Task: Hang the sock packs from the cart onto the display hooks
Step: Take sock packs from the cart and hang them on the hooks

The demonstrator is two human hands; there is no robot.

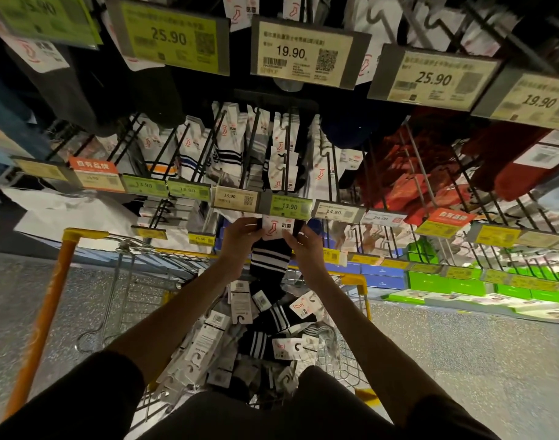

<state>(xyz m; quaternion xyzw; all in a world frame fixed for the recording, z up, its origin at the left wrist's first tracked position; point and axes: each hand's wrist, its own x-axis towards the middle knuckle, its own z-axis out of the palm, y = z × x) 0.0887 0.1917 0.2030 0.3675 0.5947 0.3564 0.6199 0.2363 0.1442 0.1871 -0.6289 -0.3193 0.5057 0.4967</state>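
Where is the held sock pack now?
Head view, centre: the sock pack is between the left hand and right hand, just under the green 13.90 tag.

You stand on speckled grey floor at 9 o'clock, green boxes shelved at 3 o'clock, light dim.

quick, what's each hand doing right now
Left hand: pinches the card header of the black striped sock pack.
Right hand: pinches the same header from the other side.
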